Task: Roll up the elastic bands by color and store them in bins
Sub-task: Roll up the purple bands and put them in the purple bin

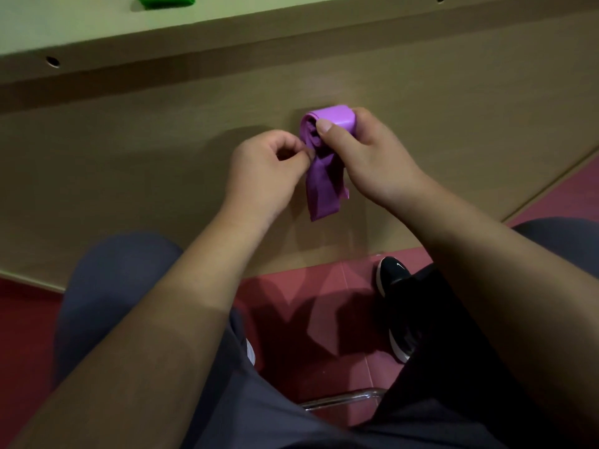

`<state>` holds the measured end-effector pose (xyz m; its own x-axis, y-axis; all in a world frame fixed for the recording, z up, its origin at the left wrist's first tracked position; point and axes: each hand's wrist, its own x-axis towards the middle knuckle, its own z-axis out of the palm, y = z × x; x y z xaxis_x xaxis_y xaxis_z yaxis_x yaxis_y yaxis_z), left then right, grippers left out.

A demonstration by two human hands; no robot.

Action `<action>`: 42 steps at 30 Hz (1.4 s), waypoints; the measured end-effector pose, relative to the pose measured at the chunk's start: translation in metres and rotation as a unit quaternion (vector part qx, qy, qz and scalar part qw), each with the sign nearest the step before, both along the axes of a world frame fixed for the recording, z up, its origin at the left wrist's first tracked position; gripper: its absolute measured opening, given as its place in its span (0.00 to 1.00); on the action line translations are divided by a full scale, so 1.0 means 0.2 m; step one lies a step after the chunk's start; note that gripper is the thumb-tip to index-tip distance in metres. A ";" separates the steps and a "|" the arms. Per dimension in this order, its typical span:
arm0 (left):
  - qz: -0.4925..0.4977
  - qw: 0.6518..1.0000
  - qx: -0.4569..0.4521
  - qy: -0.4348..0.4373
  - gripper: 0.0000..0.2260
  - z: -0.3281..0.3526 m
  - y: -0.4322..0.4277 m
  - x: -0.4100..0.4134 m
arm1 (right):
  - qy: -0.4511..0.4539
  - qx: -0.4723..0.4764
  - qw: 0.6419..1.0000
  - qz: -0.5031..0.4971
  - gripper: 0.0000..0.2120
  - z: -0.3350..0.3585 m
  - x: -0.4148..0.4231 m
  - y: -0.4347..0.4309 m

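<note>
**A:** Hands counted?

**B:** Two, both bare, both in frame. The right hand (366,157) is curled round the rolled part of one purple band (324,179). Its thumb is pressed across the open end of the coil and its fingers are wrapped behind. The left hand (269,166) is curled too, with thumb and forefinger pinched on the band's edge just below the coil.

**A:** Condition and place of the band?

**B:** One band, partly rolled. One coil is held at the top, and one loose, flat tail hangs down between the two wrists. The band is held up in front of a wooden panel (129,157). Whether the panel is touched cannot be told. Shadows of the hands are cast on the panel.

**A:** Other bands logged?

**B:** One. A green band (163,0) is noted at the top edge of the frame. It lies on the pale surface (259,11) above the panel, is cropped by the frame, and is well apart from both hands.

**A:** Remainder of the field?

**B:** Two round holes (52,61) are recorded along the surface's edge, one far left and one upper right. Two knees in grey trousers (107,286) are seen below the forearms. Red floor (324,286) tiles are visible between them. One black shoe (393,273) is seen plainly, and a second white-edged sole (400,348) nearer the body is mostly hidden. One metal chair rail (343,400) is seen low in the centre.
</note>
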<state>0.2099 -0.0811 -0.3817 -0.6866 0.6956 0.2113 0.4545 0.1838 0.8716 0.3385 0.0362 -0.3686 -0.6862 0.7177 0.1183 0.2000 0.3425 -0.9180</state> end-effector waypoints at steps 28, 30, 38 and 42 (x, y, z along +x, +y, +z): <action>0.020 0.998 0.058 0.034 0.05 0.02 -0.02 0.01 | 0.040 -0.179 0.983 -0.029 0.21 -0.02 -0.01 -0.03; 0.023 0.998 0.051 0.020 0.06 0.02 -0.01 0.03 | 0.033 -0.177 0.983 -0.033 0.22 -0.02 -0.02 -0.04; 0.012 0.992 0.076 -0.102 0.16 0.02 -0.02 0.03 | -0.007 -0.130 0.991 -0.045 0.33 -0.03 -0.01 -0.08; 0.017 0.985 0.084 -0.148 0.15 0.01 -0.02 0.04 | -0.026 -0.112 0.993 -0.035 0.30 -0.03 -0.01 -0.11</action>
<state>0.2180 -0.0842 -0.3792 -0.7579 0.6433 0.1087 0.1718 0.0360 0.9845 0.3362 0.0151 -0.3753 -0.6353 0.7677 -0.0837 0.2648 0.1147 -0.9575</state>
